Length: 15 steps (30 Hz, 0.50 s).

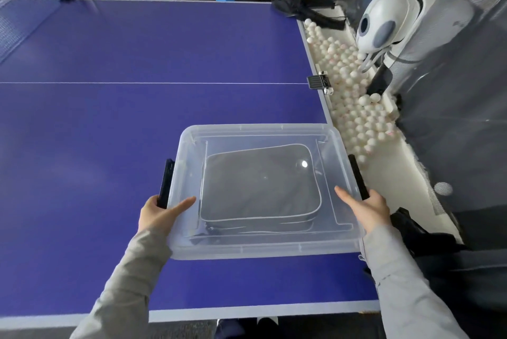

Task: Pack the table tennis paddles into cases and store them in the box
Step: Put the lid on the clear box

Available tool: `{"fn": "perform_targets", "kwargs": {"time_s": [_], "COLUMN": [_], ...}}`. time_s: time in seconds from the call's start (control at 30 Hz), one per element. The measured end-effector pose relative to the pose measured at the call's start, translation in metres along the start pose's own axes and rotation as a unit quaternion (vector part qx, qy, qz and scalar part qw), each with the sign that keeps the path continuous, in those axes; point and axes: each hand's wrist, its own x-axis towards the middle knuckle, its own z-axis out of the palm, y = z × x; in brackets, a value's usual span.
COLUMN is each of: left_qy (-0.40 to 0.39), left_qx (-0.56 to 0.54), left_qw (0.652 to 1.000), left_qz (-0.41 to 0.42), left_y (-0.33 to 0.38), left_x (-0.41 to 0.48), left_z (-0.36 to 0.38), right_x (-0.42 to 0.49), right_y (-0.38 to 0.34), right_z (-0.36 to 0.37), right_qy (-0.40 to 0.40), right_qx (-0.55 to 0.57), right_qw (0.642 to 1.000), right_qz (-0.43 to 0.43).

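case is lying in the closed box, long axis running across between the hands; left hand is gripping the left latch, right hand the right latch, thumbs on top.

I can read no text, brand or number anywhere in my view. Over the far right corner of the dark case inside the clear box sits a small pale spot; I cannot tell whether it is a logo or glare. The black clamp on the right edge of the bench bears a faint marking, too small to read.
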Motion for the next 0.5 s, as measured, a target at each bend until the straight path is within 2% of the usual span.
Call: {"fn": "perform_targets", "kwargs": {"time_s": [0.1, 0.3, 0.5], "left_qy": [0.069, 0.091, 0.089], "left_qx": [0.054, 0.128, 0.160], "left_qw": [0.990, 0.965, 0.954], "left_qz": [0.107, 0.209, 0.239], "left_y": [-0.002, -0.002, -0.003], "left_x": [-0.008, -0.008, -0.008], "left_z": [0.005, 0.007, 0.009], "right_x": [-0.006, -0.009, -0.011], "right_y": [-0.002, -0.003, -0.003], "right_z": [0.003, 0.006, 0.007], "right_qy": [0.044, 0.081, 0.092], "right_qx": [-0.047, -0.133, -0.170], "right_qw": [0.993, 0.973, 0.958], "right_qz": [-0.100, -0.169, -0.210]}}
